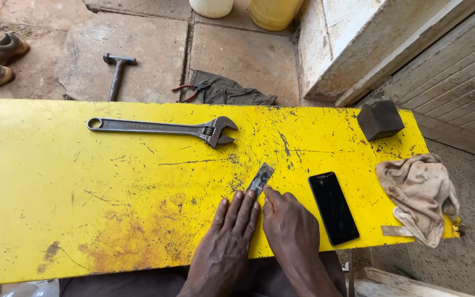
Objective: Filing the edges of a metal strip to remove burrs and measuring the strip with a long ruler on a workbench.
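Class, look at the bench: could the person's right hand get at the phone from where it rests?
Probably yes. The right hand lies flat on the yellow bench, and the phone lies just beside it with nothing between.

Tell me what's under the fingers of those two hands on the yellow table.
A thin grey metal strip lies flat on the yellow table. Its far end shows beyond the left hand and right hand; the near end is covered by the fingertips.

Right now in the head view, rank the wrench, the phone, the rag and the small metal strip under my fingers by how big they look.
Largest to smallest, as they appear:
1. Adjustable wrench, the longest.
2. Rag, shorter but broader, so its place against the wrench is unsure.
3. Black phone.
4. Metal strip, partly hidden under the fingers.
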